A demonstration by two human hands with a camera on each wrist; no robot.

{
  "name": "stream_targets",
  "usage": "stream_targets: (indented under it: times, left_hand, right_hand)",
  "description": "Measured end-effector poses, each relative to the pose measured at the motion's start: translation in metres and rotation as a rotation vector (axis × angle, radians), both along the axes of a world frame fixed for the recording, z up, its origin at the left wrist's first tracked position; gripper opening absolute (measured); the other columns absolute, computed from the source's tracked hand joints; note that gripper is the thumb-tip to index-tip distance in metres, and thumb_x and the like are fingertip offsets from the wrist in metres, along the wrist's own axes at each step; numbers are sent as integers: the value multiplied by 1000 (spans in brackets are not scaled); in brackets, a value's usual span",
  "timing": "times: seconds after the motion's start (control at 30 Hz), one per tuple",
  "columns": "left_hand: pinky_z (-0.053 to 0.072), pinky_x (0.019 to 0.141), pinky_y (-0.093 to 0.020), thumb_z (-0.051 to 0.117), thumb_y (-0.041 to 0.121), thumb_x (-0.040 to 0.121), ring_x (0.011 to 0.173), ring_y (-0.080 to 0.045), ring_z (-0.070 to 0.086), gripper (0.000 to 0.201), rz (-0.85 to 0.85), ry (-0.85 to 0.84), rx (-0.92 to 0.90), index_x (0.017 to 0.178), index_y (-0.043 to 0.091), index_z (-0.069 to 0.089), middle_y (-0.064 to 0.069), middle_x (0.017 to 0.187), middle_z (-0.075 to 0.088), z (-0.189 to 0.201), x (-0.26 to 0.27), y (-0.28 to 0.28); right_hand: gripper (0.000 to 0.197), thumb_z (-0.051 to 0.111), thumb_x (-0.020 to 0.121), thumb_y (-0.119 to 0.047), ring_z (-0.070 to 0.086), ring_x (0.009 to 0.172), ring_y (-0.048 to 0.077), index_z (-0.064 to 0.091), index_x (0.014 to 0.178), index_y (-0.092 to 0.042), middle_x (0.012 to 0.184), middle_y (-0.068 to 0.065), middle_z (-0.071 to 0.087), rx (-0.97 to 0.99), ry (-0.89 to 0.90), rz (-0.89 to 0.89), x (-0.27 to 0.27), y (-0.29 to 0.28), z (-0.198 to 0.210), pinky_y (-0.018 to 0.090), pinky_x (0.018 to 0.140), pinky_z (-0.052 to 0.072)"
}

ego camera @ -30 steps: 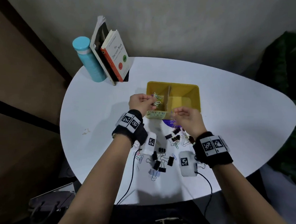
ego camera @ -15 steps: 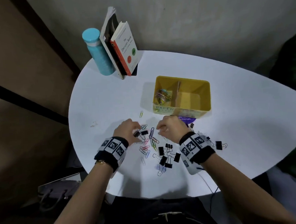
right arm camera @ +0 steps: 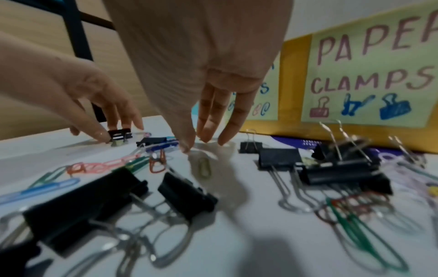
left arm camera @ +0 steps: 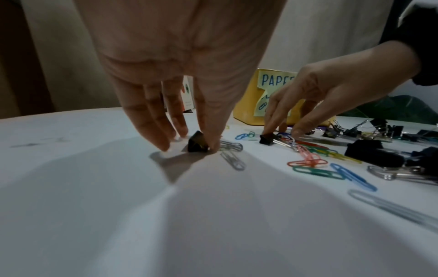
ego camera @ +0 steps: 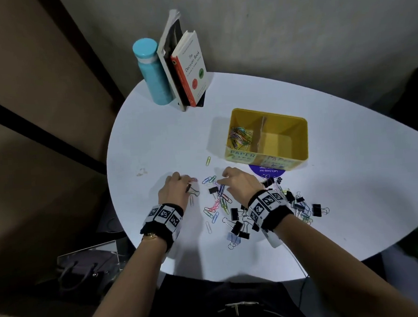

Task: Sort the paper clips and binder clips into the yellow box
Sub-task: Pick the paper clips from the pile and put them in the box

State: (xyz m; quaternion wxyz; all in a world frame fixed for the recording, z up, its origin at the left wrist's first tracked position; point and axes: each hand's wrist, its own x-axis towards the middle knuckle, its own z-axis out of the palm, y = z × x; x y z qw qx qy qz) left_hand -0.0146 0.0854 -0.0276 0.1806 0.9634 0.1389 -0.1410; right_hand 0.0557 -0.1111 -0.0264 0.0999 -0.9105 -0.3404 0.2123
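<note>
- A white table (ego camera: pixel 350 199) stood against a grey wall (ego camera: pixel 292 20).
- At its far edge, a turquoise bottle (ego camera: pixel 151 71) stood upright beside 2 leaning books (ego camera: pixel 186 67).
- A purple sticker (ego camera: pixel 266 171) lay on the tabletop.
- A dark handbag (ego camera: pixel 81 274) sat on the floor at the left.

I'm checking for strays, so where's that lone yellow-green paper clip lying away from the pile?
In the head view the yellow-green paper clip lies alone on the white table, just left of the yellow box, beyond and between the left hand and right hand.
</note>
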Motion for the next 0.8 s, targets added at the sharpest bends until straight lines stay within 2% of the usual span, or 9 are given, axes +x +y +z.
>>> stream_targets:
  times: [0.1, 0.2, 0.37, 0.5, 0.57, 0.6, 0.67, 0.73, 0.8]
  left_hand:
    - [45, 88, -41, 59, 0, 81, 126, -27, 37, 55, -105, -48, 74, 132, 10, 43, -10, 135, 45, -1, 7, -2]
    - [16, 115, -45, 46, -6, 84, 143, -19, 15, 70, -313, 44, 83, 146, 10, 19, -6, 156, 18, 1, 12, -10]
    - [-2, 113, -55, 47, 32, 89, 140, -15, 24, 55, -487, 100, 190, 139, 13, 34, -2, 153, 24, 5, -11, -20]
    - [-14, 107, -61, 53, 70, 71, 145, -21, 3, 91, -519, 56, 215, 138, 11, 35, -10, 157, 10, -6, -42, -21]
    - [-6, 108, -63, 58, 75, 61, 144, -27, 11, 97, -521, 44, 198, 135, 15, 41, -13, 155, 18, -14, -51, -23]
    - [6, 109, -62, 58, 75, 59, 141, -28, 22, 90, -485, 38, 163, 129, 20, 48, -12, 152, 29, -18, -53, -25]
    - [32, 94, -51, 54, 73, 61, 124, -28, 44, 65, -375, -12, 59, 109, 30, 63, -5, 137, 51, -20, -53, -31]
    - [41, 76, -41, 66, 59, 64, 107, -27, 55, 39, -274, -125, -62, 91, 30, 72, -1, 123, 62, -25, -53, -36]
    - [46, 68, -35, 77, 40, 67, 96, -23, 59, 19, -209, -228, -137, 82, 28, 75, 1, 113, 66, -29, -52, -41]
  right_hand:
    - [27, 58, 90, -12, 57, 101, 27, 68, 114, -21, 105, 6, 59, 29, -16, -21, -2, -6, -2, 31, 66, 43]
    - [26, 55, 91, -16, 56, 97, 26, 66, 114, -18, 101, 7, 58, 33, -28, 3, -13, -17, -3, 27, 60, 38]
    - [42, 61, 85, -43, 55, 97, 22, 62, 118, -16, 105, 4, 55, 42, 17, -17, -35, -23, -5, 30, 63, 46]
    - [56, 71, 76, -48, 53, 98, 22, 58, 123, -21, 107, 2, 53, 30, 60, -70, -39, -19, -12, 36, 67, 53]
    - [49, 72, 76, -46, 54, 94, 20, 62, 119, -25, 102, -1, 54, 95, 95, -143, -40, -18, -17, 36, 68, 51]
    - [43, 73, 76, -44, 55, 91, 19, 66, 114, -26, 98, -2, 55, 141, 105, -181, -40, -18, -19, 35, 67, 50]
    - [30, 74, 77, -39, 57, 85, 17, 72, 104, -27, 93, -4, 57, 218, 97, -234, -40, -18, -22, 30, 63, 48]
    - [22, 74, 78, -35, 58, 80, 16, 74, 98, -27, 88, -4, 60, 264, 47, -233, -40, -20, -24, 27, 58, 44]
    - [16, 75, 78, -29, 59, 73, 19, 75, 92, -23, 81, -2, 61, 293, -53, -184, -43, -22, -25, 24, 52, 44]
